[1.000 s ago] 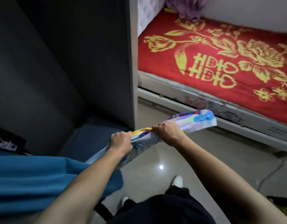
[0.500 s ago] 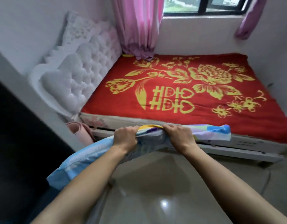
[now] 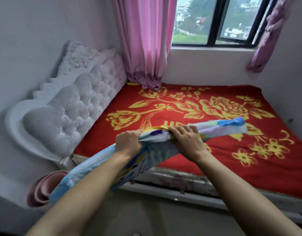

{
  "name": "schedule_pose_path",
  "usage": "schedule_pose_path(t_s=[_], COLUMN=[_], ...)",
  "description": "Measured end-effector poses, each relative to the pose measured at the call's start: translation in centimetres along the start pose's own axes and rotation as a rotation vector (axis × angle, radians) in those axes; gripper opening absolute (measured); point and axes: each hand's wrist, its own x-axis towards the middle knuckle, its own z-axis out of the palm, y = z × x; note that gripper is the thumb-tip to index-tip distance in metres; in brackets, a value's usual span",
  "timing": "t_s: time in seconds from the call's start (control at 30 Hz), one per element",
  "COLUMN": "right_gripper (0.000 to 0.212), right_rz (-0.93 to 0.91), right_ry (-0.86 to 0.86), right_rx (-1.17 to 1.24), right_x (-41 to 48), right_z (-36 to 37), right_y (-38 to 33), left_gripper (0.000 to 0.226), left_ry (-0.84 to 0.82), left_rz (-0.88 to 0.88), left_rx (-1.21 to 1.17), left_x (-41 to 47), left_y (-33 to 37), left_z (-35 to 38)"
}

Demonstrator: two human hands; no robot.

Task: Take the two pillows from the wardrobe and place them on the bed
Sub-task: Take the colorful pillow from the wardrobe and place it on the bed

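A flat pillow (image 3: 220,129) in a pale cover printed with blue, yellow and purple hangs over the near edge of the bed (image 3: 232,160). My left hand (image 3: 128,144) and my right hand (image 3: 186,139) both grip its upper edge, side by side. One end of the pillow droops down to the lower left, the other reaches out over the red blanket with its yellow flowers. No second pillow is visible, and the wardrobe is out of view.
A white tufted headboard (image 3: 66,109) stands at the bed's left end. A pink rolled mat (image 3: 39,189) lies on the floor below it. Pink curtains (image 3: 143,41) hang beside a window (image 3: 215,21) behind the bed. Tiled floor lies between me and the bed frame.
I have turned from the wardrobe to face the bed and come closer. Both hands have carried the pillow up and forward over the bed's near edge.
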Motion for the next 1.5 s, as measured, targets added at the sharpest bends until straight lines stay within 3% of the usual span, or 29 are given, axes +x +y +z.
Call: schedule_pose_path(t_s=[0.1,0.27,0.77,0.93,1.13,1.27,1.5], right_gripper=[0.04,0.042,0.039,0.044,0.043,0.046,0.059], right_rz=[0.036,0.037,0.02,0.036,0.068,0.088,0.348], right_ry=[0.01,0.041,0.126,0.066,-0.021,-0.075,0.002], right_rx=[-0.048,-0.071,0.075,0.175,0.192,0.159,0.255], right_x=[6.4,16.1,37.9,43.1,48.8,53.3,59.7], right_z=[2.0,5.0,18.8,22.6,26.7,29.9,36.6], right_y=[-0.3,-0.6,4.6,3.7,1.2,-0.6,-5.3], left_gripper=[0.021,0.037,0.052,0.051,0.046,0.053,0.043], left_ry=[-0.002,0.034,-0.027,-0.042,-0.042,-0.089,-0.185], left_rz=[0.013,-0.025,-0.217,-0.349,-0.35,-0.458,-0.577], left_rx=[-0.022,-0.071,-0.118,-0.144,-0.196,-0.331,-0.68], left_x=[5.6,14.2,33.7,37.4,41.2,44.3,50.0], left_y=[-3.3,-8.5,-15.7,-19.3,-25.2,-29.3,-37.4], left_z=[0.8,2.2,10.7,12.1,15.8,18.4,24.3])
